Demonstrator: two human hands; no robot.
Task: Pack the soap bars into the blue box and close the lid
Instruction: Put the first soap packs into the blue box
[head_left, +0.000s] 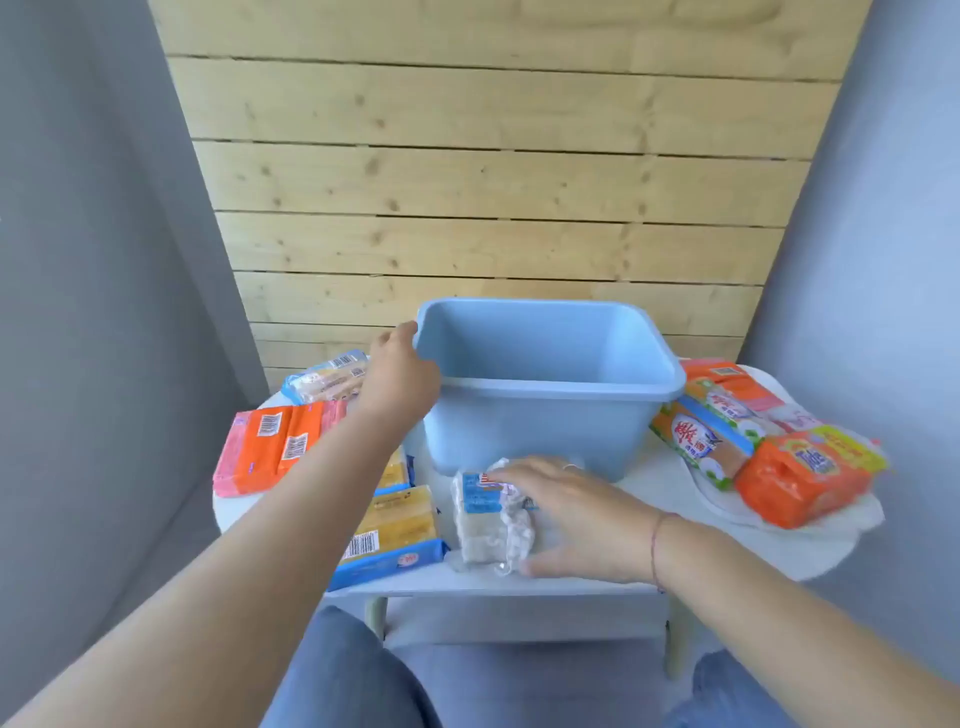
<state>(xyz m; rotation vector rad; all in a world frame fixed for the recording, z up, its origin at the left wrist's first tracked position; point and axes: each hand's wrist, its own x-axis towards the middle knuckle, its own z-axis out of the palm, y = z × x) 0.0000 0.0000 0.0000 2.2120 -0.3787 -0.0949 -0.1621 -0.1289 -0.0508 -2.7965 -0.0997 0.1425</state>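
An open light blue box (524, 431) stands in the middle of the small white table (649, 483), with nothing visible inside. My left hand (402, 374) grips its near left rim corner. My right hand (566, 512) lies flat on a white soap bar in clear wrap (483, 525) just in front of the box, fingers spread over it. Yellow soap packs with blue edges (400, 530) lie to its left. An orange and pink pack (275, 447) and a pale pack (327, 376) are at the far left. Orange and green packs (769, 447) pile up on the right.
A white lid-like sheet (810, 525) lies under the right pile. A wooden slat wall (493, 182) rises behind the table, with grey walls on both sides. My knees in blue trousers (353, 670) are under the table's front edge.
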